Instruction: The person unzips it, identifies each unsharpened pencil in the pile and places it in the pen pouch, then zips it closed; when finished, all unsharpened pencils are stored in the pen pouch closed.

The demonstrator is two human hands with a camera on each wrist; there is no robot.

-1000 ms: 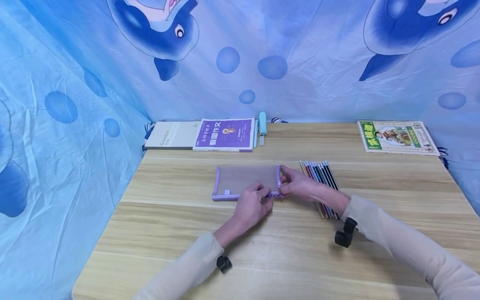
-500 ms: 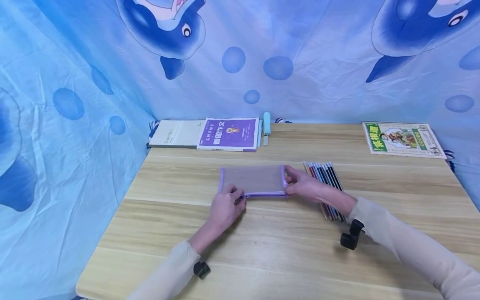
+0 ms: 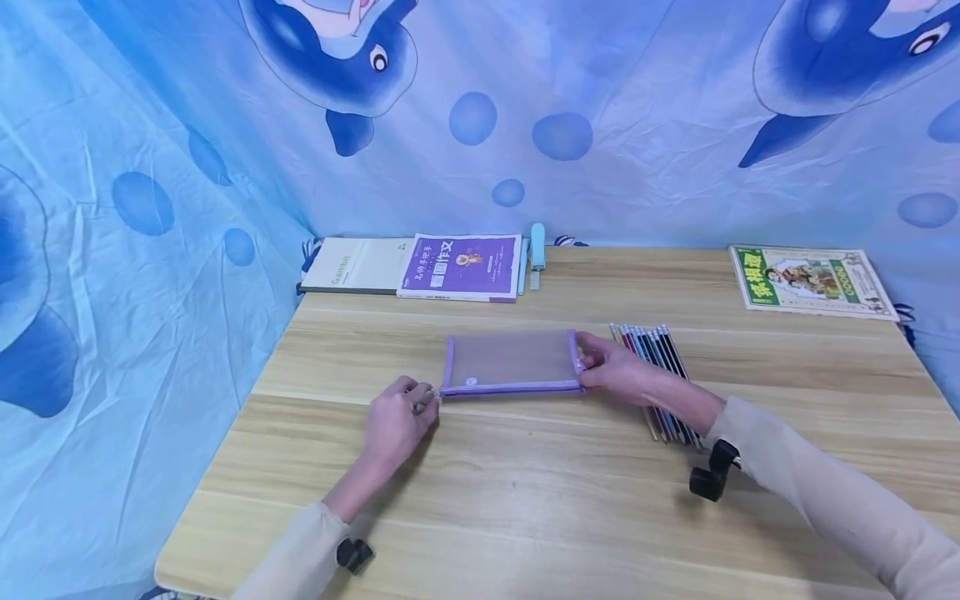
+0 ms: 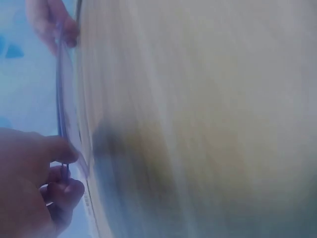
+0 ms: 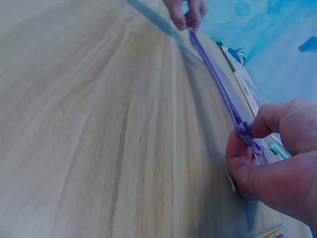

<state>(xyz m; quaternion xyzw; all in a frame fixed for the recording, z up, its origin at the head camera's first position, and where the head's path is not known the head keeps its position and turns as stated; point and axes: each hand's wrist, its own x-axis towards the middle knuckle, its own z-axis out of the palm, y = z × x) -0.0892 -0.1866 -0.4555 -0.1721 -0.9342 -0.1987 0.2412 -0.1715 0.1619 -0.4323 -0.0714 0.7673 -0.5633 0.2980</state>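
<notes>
A translucent zip pouch with purple edging lies in the middle of the wooden table in the head view. At its near left corner my left hand pinches the zipper end between thumb and fingers. My right hand grips the pouch's right edge, thumb on the near side. Seen from the right wrist, the purple zipper edge runs taut between both hands. Several pencils lie side by side beneath and beside the right hand, partly hidden by the wrist.
Along the back edge are a pale notebook, a purple book and a light blue stapler-like item. A green and white illustrated booklet lies at the back right. A blue dolphin-print cloth hangs behind the table.
My left hand has slid leftward along the pouch's near zipper edge, from near the right end to the left corner. The right hand keeps its hold on the right edge.
</notes>
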